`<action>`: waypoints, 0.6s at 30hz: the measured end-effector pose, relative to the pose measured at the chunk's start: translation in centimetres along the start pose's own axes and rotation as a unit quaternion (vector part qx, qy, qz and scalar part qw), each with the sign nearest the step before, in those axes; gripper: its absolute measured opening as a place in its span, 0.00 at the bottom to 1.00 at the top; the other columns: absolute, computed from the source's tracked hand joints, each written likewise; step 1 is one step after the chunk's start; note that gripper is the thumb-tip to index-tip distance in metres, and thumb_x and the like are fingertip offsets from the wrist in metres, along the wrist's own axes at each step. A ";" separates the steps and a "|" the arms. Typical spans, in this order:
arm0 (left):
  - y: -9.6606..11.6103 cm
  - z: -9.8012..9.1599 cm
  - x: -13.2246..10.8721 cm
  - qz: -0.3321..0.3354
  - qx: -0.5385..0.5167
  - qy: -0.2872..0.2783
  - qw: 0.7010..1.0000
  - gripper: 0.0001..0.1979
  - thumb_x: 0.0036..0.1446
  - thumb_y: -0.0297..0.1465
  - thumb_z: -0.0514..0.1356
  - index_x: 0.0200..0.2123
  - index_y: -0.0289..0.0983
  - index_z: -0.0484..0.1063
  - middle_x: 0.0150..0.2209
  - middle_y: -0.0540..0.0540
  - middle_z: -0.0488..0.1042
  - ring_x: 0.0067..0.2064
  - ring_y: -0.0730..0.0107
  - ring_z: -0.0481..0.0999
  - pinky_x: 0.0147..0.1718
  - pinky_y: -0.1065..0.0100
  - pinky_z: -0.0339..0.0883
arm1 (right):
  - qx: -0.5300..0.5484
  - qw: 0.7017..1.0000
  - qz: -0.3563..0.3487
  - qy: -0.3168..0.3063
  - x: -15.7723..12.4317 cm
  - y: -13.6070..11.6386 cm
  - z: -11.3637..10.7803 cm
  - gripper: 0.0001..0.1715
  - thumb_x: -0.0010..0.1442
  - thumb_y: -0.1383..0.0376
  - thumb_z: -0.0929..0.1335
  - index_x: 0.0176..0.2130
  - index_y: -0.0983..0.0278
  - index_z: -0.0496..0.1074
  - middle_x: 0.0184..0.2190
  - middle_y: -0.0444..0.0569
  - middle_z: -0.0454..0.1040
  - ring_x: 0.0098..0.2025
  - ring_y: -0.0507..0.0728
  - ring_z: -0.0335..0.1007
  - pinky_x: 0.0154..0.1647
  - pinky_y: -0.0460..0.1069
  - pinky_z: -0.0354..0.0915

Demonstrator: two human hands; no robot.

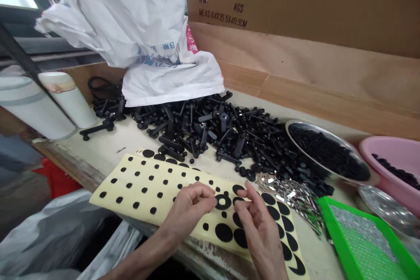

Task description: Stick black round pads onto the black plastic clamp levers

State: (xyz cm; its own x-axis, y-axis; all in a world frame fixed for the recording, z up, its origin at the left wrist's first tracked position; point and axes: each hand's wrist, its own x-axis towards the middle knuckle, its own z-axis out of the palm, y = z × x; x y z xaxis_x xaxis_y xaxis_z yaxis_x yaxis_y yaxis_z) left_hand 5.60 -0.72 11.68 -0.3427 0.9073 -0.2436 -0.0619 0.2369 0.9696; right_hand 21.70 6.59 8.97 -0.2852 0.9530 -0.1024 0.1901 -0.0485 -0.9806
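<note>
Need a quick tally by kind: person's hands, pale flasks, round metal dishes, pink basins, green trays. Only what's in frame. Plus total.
Hands (left hand, right hand): 2
Pale flasks: 2
Round metal dishes: 2
Pink basin: 1
Green tray: 1
Total: 8

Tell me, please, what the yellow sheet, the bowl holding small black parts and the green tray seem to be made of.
The yellow sheet: probably paper, matte-looking, being thin and flat. The bowl: likely stainless steel, polished, judging by its silvery, reflective rim. The green tray: apparently plastic, its walls smooth and uniformly bright green.
</note>
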 end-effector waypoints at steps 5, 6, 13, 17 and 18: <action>0.0 -0.1 0.4 -0.043 -0.095 0.011 0.994 0.08 0.52 0.35 0.62 0.28 0.35 0.74 0.36 0.46 0.75 0.36 0.67 0.69 0.37 0.67 0.61 | 0.043 0.999 0.026 -0.004 -0.1 -0.7 1.1 0.18 0.51 0.51 0.72 0.35 0.62 0.75 0.31 0.47 0.73 0.33 0.55 0.67 0.35 0.48 0.65; 0.0 0.0 0.5 -0.040 -0.096 0.013 0.994 0.08 0.51 0.35 0.63 0.28 0.34 0.75 0.34 0.46 0.75 0.35 0.67 0.69 0.37 0.68 0.61 | 0.039 0.999 0.025 -0.016 0.0 -0.8 1.1 0.17 0.51 0.51 0.72 0.31 0.62 0.74 0.27 0.45 0.72 0.30 0.54 0.65 0.32 0.47 0.63; 0.4 0.0 0.9 0.008 -0.026 -0.008 1.000 0.10 0.54 0.35 0.61 0.25 0.35 0.75 0.30 0.47 0.72 0.34 0.67 0.69 0.35 0.68 0.61 | -0.021 0.993 -0.114 0.005 0.4 -0.2 1.5 0.12 0.55 0.57 0.69 0.26 0.61 0.69 0.24 0.43 0.66 0.26 0.53 0.60 0.28 0.48 0.57; 0.4 -1.5 2.9 0.168 0.212 0.083 0.959 0.12 0.62 0.34 0.53 0.37 0.38 0.77 0.40 0.44 0.72 0.43 0.61 0.69 0.45 0.62 0.62 | -0.057 0.948 -0.296 0.103 -0.1 -0.1 2.4 0.08 0.56 0.66 0.68 0.26 0.60 0.67 0.27 0.45 0.68 0.29 0.55 0.64 0.33 0.49 0.58; 0.5 -2.0 3.7 0.188 0.299 0.123 0.928 0.12 0.62 0.32 0.53 0.44 0.40 0.75 0.42 0.43 0.71 0.44 0.60 0.68 0.45 0.60 0.61 | -0.053 0.940 -0.316 0.122 -0.1 0.0 2.5 0.08 0.56 0.66 0.68 0.26 0.60 0.67 0.27 0.45 0.68 0.30 0.55 0.64 0.33 0.49 0.58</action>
State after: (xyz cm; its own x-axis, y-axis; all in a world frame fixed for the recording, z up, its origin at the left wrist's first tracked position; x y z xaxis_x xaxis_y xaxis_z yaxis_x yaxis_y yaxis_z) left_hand 2.44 2.10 11.32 -0.4437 0.8752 0.1925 0.6101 0.1377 0.7802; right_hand 19.40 5.73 8.56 -0.1512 0.8226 0.5481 0.1513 0.5672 -0.8095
